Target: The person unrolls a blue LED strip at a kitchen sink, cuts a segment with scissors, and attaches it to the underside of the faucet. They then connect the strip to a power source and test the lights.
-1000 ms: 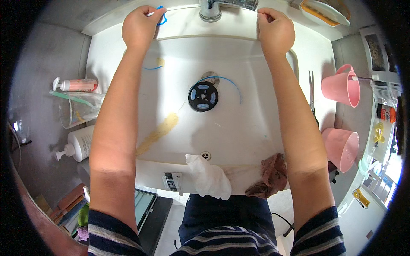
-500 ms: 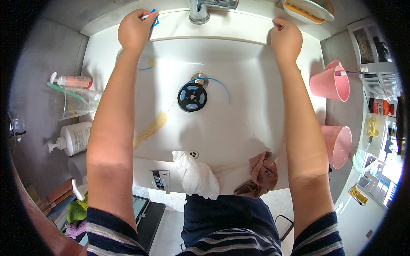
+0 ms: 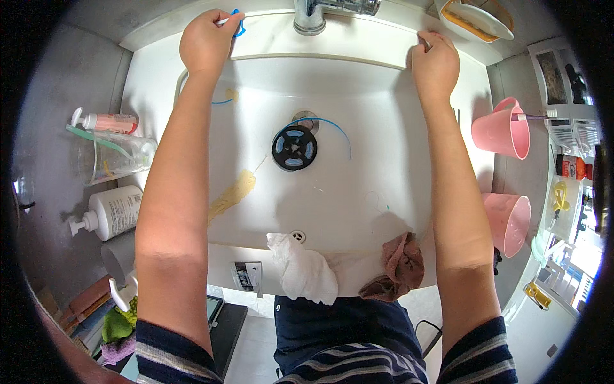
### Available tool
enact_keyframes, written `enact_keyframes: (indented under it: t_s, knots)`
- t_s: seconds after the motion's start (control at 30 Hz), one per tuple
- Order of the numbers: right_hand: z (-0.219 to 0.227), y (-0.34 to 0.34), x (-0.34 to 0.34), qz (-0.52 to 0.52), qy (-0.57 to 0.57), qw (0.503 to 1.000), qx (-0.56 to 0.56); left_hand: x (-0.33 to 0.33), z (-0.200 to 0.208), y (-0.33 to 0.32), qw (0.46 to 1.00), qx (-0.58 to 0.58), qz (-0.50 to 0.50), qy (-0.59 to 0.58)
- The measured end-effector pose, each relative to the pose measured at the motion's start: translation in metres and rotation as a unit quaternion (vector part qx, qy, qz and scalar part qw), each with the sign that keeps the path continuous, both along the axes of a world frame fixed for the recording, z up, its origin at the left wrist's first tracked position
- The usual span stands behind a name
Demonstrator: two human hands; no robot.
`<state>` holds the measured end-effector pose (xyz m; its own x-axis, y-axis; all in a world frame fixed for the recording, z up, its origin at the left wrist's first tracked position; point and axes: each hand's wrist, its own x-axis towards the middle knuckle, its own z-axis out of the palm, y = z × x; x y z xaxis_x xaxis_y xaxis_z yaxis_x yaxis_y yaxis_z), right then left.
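Observation:
At the back left rim of the white sink (image 3: 377, 185), my left hand (image 3: 208, 43) is closed on a small white stick with a blue loop-shaped end (image 3: 240, 24). My right hand (image 3: 436, 67) is over the back right rim, thumb and fingertips drawn together. What they grip, if anything, is too small to make out. Between my forearms a black spool with blue segments (image 3: 294, 148) lies in the basin, partly over the metal drain (image 3: 309, 120). A thin blue strand (image 3: 345, 137) curves off beside it. Another bit of blue strand (image 3: 222, 102) shows near my left forearm.
A chrome faucet (image 3: 309, 20) stands at the back, a soap dish (image 3: 476, 22) to its right. Pink cups (image 3: 502, 133) line the right side; pump bottles (image 3: 118, 211) and a clear tumbler (image 3: 105, 157) the left. A white cloth (image 3: 307, 275) and brown cloth (image 3: 400, 262) drape the front rim.
The whole view has shifted slightly, so the sink sits a little further right. My right index finger looks slightly more raised. My left hand still grips the white and blue stick.

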<state>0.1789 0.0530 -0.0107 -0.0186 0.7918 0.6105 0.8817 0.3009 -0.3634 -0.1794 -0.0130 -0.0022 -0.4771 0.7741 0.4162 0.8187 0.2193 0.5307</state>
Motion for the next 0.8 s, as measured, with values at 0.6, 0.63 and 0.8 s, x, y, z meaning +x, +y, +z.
enact_keyframes:
  t_s: [0.6, 0.63, 0.8]
  knots:
    - [-0.008, -0.013, -0.022, -0.04, -0.048, 0.998, -0.005, 0.004, 0.007, -0.001, 0.996, -0.049, 0.0, -0.078]
    - [-0.009, -0.015, -0.025, -0.044, -0.056, 0.997, 0.0, 0.004, 0.008, -0.001, 0.996, -0.05, 0.001, -0.071]
    - [-0.007, -0.02, -0.05, -0.078, -0.044, 0.996, -0.012, 0.001, 0.005, 0.0, 0.999, -0.024, 0.01, -0.02]
